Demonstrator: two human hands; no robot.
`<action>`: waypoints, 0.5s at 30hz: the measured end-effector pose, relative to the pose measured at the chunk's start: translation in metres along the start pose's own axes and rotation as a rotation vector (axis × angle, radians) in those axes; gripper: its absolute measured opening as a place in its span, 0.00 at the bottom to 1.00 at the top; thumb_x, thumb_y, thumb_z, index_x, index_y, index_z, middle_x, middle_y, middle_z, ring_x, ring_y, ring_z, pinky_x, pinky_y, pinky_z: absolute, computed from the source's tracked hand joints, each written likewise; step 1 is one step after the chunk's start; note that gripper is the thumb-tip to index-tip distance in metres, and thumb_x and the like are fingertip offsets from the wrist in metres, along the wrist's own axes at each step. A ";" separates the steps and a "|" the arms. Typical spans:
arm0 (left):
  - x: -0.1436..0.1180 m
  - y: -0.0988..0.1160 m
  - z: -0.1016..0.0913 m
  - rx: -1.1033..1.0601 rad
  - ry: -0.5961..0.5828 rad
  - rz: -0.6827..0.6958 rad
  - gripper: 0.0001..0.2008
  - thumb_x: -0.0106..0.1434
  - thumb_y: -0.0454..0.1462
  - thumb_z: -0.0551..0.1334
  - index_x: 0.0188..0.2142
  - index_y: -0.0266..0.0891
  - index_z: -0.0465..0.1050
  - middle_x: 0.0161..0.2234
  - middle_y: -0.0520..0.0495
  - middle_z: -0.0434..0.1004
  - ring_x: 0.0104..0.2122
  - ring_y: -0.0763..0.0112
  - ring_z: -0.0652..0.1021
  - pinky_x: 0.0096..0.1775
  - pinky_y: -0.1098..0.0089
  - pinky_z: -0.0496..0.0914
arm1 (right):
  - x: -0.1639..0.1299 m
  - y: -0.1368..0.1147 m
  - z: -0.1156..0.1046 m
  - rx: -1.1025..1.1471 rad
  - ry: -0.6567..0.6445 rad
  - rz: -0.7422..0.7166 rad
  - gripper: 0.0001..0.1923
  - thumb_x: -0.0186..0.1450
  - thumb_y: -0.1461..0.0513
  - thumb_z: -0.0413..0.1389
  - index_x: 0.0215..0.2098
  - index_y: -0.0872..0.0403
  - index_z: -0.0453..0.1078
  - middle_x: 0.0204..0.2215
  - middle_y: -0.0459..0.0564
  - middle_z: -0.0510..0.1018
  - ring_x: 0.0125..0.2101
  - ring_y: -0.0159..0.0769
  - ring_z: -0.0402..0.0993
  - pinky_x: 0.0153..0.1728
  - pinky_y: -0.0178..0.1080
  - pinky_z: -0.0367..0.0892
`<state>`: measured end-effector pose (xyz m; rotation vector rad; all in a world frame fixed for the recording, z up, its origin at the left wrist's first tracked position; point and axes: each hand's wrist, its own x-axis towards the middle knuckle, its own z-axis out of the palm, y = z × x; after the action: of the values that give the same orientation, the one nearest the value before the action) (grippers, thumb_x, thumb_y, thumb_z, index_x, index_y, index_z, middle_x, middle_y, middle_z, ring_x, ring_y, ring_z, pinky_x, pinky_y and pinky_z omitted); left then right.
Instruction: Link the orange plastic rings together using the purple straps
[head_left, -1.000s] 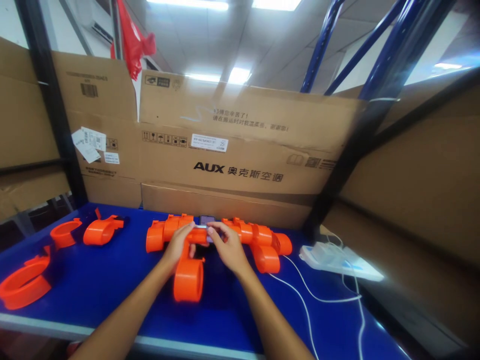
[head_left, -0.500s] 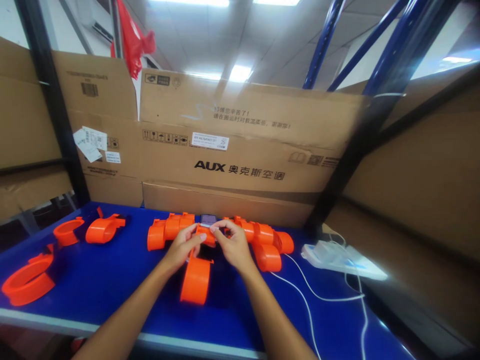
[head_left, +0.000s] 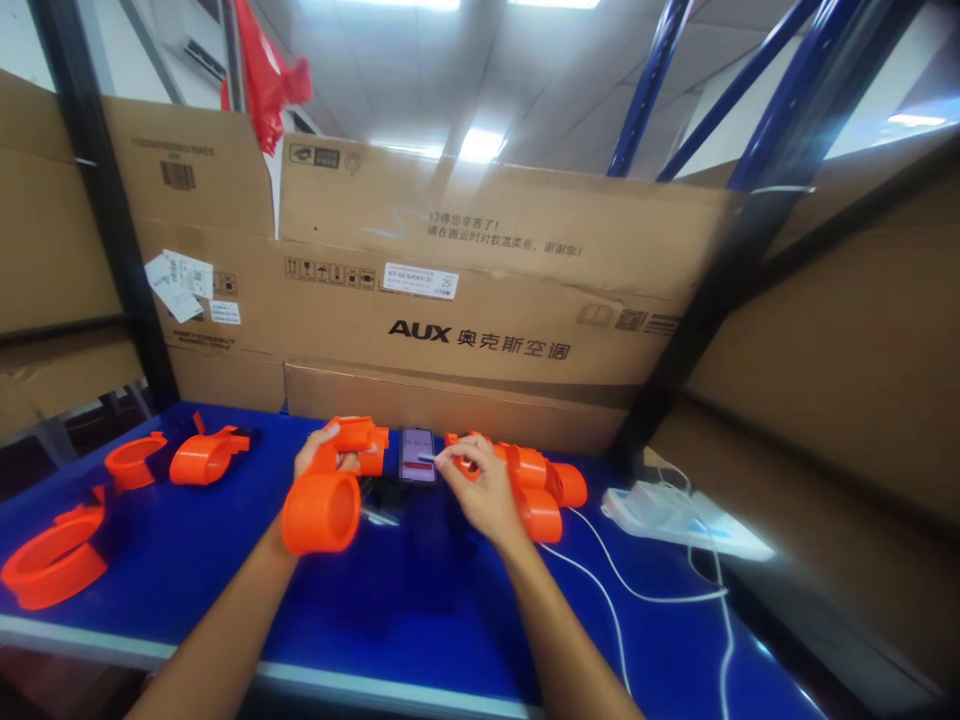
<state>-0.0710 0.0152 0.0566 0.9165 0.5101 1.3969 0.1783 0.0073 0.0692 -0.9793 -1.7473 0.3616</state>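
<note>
My left hand (head_left: 309, 455) is closed around an orange plastic ring-shaped part (head_left: 321, 512), whose round end hangs toward me. It is left of a phone (head_left: 418, 455) lying with its screen lit, and it partly hides other orange parts behind it. My right hand (head_left: 484, 488) pinches thumb and finger together at the phone's right edge. A thin, small piece seems to stick out from the fingertips, too small to name. Beside and behind my right hand sits a cluster of orange ring parts (head_left: 541, 512).
Several more orange rings (head_left: 61, 560) lie on the left of the blue table (head_left: 360, 620). White cables (head_left: 660, 598) run from a white power strip (head_left: 690, 520) at the right. A cardboard wall (head_left: 480, 390) closes the back, between dark metal posts (head_left: 124, 250).
My hands have parted. My left hand has moved left with the orange part, which has turned its round opening into view. My right hand has shifted slightly right, and the phone screen is uncovered.
</note>
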 end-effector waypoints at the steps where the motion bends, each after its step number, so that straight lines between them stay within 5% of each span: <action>1: 0.000 0.003 -0.001 -0.032 0.009 -0.014 0.18 0.59 0.51 0.61 0.28 0.38 0.72 0.13 0.53 0.66 0.12 0.76 0.66 0.16 0.74 0.57 | -0.001 -0.002 0.003 -0.060 -0.074 -0.050 0.10 0.65 0.55 0.58 0.32 0.52 0.76 0.32 0.50 0.76 0.36 0.40 0.70 0.39 0.42 0.64; 5: 0.001 0.005 -0.001 -0.068 0.027 -0.062 0.20 0.58 0.52 0.60 0.25 0.37 0.71 0.14 0.50 0.68 0.13 0.75 0.67 0.16 0.74 0.60 | -0.010 -0.013 0.021 -0.287 -0.426 -0.181 0.07 0.66 0.60 0.57 0.32 0.50 0.77 0.29 0.48 0.77 0.36 0.40 0.69 0.40 0.42 0.59; 8: 0.000 0.001 0.001 -0.046 0.036 -0.091 0.21 0.59 0.53 0.59 0.26 0.37 0.71 0.14 0.50 0.68 0.12 0.75 0.67 0.16 0.74 0.59 | -0.015 -0.016 0.033 -0.407 -0.556 -0.239 0.08 0.64 0.64 0.57 0.29 0.51 0.76 0.27 0.48 0.78 0.36 0.40 0.69 0.40 0.42 0.56; 11: 0.000 -0.006 0.007 -0.032 0.084 -0.061 0.19 0.58 0.51 0.61 0.31 0.36 0.72 0.16 0.52 0.70 0.13 0.76 0.66 0.16 0.74 0.59 | -0.016 -0.015 0.034 -0.444 -0.557 -0.241 0.08 0.64 0.64 0.56 0.30 0.51 0.76 0.28 0.49 0.79 0.36 0.41 0.69 0.40 0.43 0.55; 15: 0.001 -0.019 0.015 0.119 0.172 0.049 0.20 0.54 0.47 0.67 0.41 0.35 0.72 0.20 0.52 0.74 0.14 0.79 0.66 0.18 0.77 0.58 | -0.013 -0.014 0.020 -0.341 -0.367 -0.168 0.13 0.68 0.62 0.51 0.47 0.49 0.75 0.36 0.51 0.80 0.40 0.43 0.71 0.44 0.46 0.58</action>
<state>-0.0476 0.0144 0.0500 0.9128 0.7110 1.5107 0.1555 -0.0072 0.0622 -1.0407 -2.2617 0.1406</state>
